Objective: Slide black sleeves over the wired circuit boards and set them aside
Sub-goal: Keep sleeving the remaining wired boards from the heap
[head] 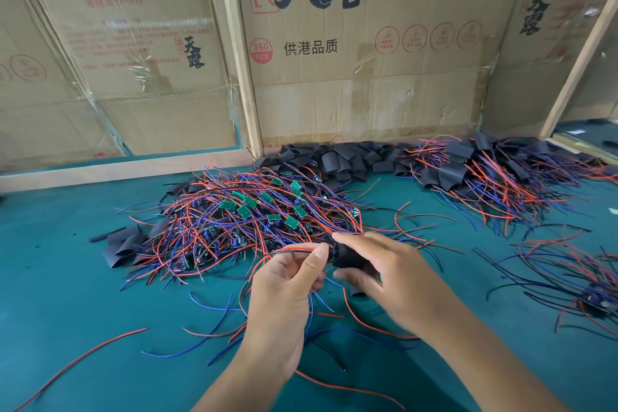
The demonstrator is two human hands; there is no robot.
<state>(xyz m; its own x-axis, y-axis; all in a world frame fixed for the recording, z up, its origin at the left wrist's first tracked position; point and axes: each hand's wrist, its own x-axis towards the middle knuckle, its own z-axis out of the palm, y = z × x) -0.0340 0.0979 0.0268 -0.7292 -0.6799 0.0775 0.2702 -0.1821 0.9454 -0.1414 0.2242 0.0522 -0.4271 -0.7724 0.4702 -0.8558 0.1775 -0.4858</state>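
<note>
A big heap of small green circuit boards (254, 214) with red, blue and black wires lies on the green table (67, 278) just beyond my hands. My left hand (287, 284) pinches a bundle of wires (294, 249) between thumb and fingers. My right hand (384, 271) grips a black sleeve (347, 258) right at the end of that bundle; the board itself is hidden between my hands. Loose black sleeves (337, 159) are piled against the cardboard at the back.
Sleeved boards with wires form a pile (495, 174) at the back right, and a smaller bunch (568, 274) lies at the right edge. A few sleeves (123, 244) lie left of the heap. Cardboard walls (368, 60) with wooden framing close off the back.
</note>
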